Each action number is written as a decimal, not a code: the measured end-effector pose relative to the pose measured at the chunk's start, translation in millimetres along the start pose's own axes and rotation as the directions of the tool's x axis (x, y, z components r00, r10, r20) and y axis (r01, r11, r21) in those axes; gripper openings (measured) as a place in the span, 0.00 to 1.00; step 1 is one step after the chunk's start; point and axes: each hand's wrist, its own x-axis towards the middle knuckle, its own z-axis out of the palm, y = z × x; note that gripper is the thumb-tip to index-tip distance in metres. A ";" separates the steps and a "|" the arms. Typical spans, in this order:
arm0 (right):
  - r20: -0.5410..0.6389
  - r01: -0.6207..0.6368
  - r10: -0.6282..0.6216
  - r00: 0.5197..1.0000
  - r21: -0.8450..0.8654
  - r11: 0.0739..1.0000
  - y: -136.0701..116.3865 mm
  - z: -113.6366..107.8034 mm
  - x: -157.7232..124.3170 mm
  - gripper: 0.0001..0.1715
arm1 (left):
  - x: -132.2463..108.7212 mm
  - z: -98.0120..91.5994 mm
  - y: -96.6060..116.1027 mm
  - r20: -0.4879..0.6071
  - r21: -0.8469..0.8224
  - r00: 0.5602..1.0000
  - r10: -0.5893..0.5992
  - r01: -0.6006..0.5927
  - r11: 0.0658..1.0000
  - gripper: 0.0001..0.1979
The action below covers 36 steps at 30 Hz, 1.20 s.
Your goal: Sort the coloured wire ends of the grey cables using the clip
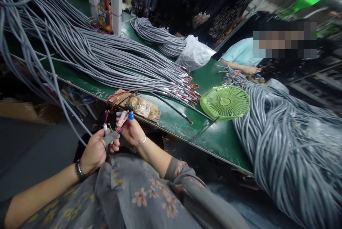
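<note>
My left hand (pixel 94 152) is closed around the end of a grey cable (pixel 111 137), held over my lap. Coloured wires (pixel 113 126) fan out of the cable's stripped end. My right hand (pixel 132 131) pinches those wire tips, its fingers wrapped in pink and blue tape. Both hands hover just in front of the green table's (pixel 171 115) near edge, beside a brown taped block (pixel 139 105) with red and black leads.
A thick bundle of grey cables (pixel 107 57) lies across the table, its stripped ends by a green fan (pixel 225 102). A large cable heap (pixel 288 143) fills the right. A white plastic bag (pixel 195 54) sits further back. Another person's hand (pixel 249 69) works across the table.
</note>
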 end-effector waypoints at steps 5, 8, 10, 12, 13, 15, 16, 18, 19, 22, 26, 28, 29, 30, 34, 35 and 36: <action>0.054 -0.083 0.083 0.995 -0.013 0.996 -8.6 -2.4 -5.7 0.28 | -6.6 -4.5 1.9 0.025 -0.005 1.000 0.004 -0.004 1.000 0.13; 0.050 -0.052 0.055 0.997 -0.045 0.998 -12.3 -3.8 -5.0 0.23 | -9.0 -5.4 2.9 0.021 -0.020 1.000 0.020 -0.019 1.000 0.15; 0.045 -0.022 0.025 0.999 -0.060 0.998 -12.8 -4.5 -4.2 0.20 | -8.6 -5.4 2.6 0.006 -0.037 0.999 0.033 -0.032 0.999 0.16; 0.044 -0.014 0.017 0.999 -0.068 0.998 -12.2 -5.0 -4.1 0.21 | -7.0 -4.9 1.5 0.000 -0.046 0.999 0.042 -0.042 0.998 0.16; 0.044 -0.016 0.019 0.999 -0.076 0.997 -11.7 -5.1 -4.3 0.21 | -6.1 -4.5 0.8 -0.003 -0.045 0.999 0.046 -0.046 0.998 0.16; 0.043 -0.016 0.020 0.999 -0.102 0.995 -10.8 -5.0 -5.3 0.22 | -4.3 -3.5 -0.4 -0.008 -0.039 0.999 0.053 -0.053 0.998 0.15; 0.042 -0.013 0.019 0.999 -0.119 0.993 -10.5 -4.8 -5.9 0.23 | -3.6 -2.8 -0.9 -0.012 -0.037 0.998 0.054 -0.054 0.998 0.15; 0.035 -0.002 0.007 0.999 -0.144 0.990 -10.4 -3.6 -7.1 0.23 | -2.6 -1.4 -1.0 -0.022 -0.037 0.998 0.054 -0.055 0.998 0.15; 0.031 0.002 0.002 1.000 -0.152 0.988 -10.6 -2.8 -7.6 0.23 | -2.2 -0.7 -0.9 -0.026 -0.040 0.998 0.053 -0.054 0.998 0.15; 0.017 0.015 -0.012 1.000 -0.165 0.986 -11.8 0.4 -9.1 0.25 | -0.7 0.6 0.0 -0.042 -0.050 0.998 0.045 -0.048 0.998 0.15; -0.013 0.020 -0.024 1.000 -0.214 0.977 -13.7 3.0 -10.3 0.26 | 2.0 0.1 0.4 -0.060 -0.042 0.998 0.027 -0.030 0.999 0.15; -0.040 0.011 -0.021 0.999 -0.248 0.969 -14.4 3.0 -10.8 0.26 | 2.2 -1.0 0.6 -0.060 -0.033 0.998 0.027 -0.029 0.999 0.15; -0.055 0.009 -0.024 0.998 -0.256 0.967 -14.7 2.7 -11.2 0.26 | 1.9 -1.5 0.8 -0.057 -0.030 0.998 0.030 -0.032 0.999 0.15; -0.065 0.007 -0.025 0.998 -0.256 0.967 -15.0 2.5 -11.7 0.26 | 1.3 -2.0 1.1 -0.054 -0.026 0.998 0.032 -0.034 0.999 0.14; -0.043 -0.007 -0.001 0.999 -0.183 0.983 -16.3 2.6 -15.2 0.24 | -1.5 -2.2 2.8 -0.036 -0.017 0.999 0.034 -0.035 0.999 0.13; -0.030 -0.014 0.009 1.000 -0.159 0.987 -16.7 3.0 -16.2 0.24 | -2.0 -1.8 3.1 -0.032 -0.016 0.999 0.033 -0.034 0.999 0.13; -0.020 -0.018 0.015 1.000 -0.138 0.990 -17.0 3.4 -17.1 0.22 | -2.5 -1.3 3.4 -0.029 -0.015 0.999 0.033 -0.034 0.999 0.13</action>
